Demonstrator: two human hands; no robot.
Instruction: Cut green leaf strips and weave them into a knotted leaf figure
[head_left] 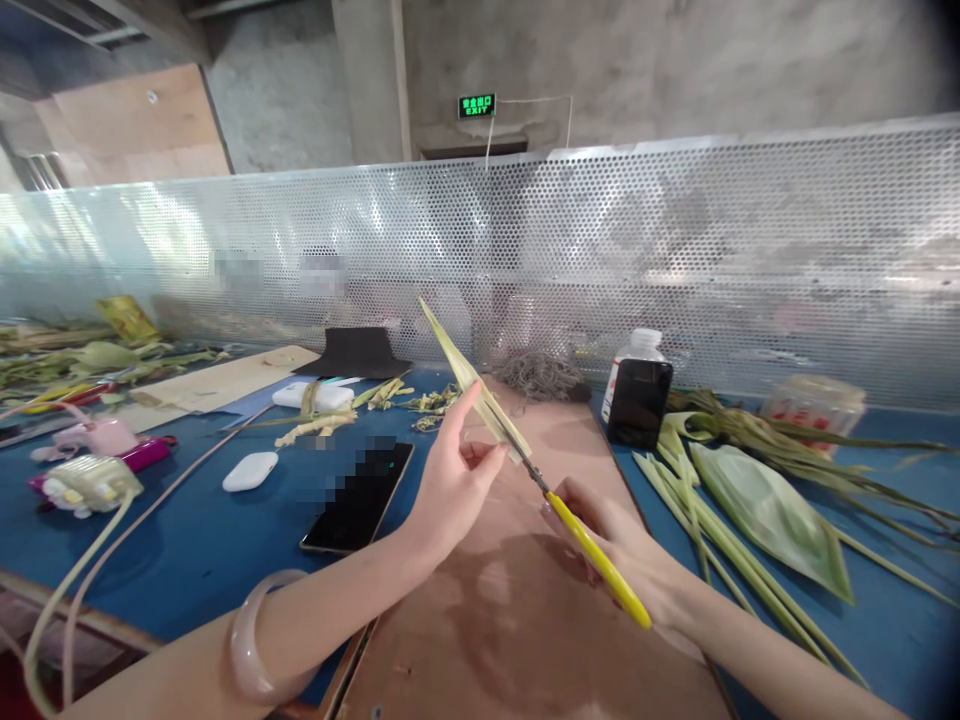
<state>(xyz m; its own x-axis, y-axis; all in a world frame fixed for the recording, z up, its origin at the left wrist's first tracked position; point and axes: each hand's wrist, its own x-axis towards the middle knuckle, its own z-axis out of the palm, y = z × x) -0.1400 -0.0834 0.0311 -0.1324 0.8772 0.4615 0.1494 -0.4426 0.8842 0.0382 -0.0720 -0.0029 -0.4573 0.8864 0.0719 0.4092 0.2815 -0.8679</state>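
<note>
Pinching a leaf strip (472, 385) upright, the left hand (454, 480) faces the right hand (611, 530), fist closed around yellow-handled scissors (581, 545) over the board (510, 620).

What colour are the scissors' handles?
Yellow; the scissors in the right hand show best in the head view.

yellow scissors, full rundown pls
The scissors have bright yellow plastic handles and short grey metal blades. They slant from lower right up to upper left above the brown board. The right hand grips the handles. The blade tips meet the lower end of a pale green leaf strip, pinched by the left hand.
</note>
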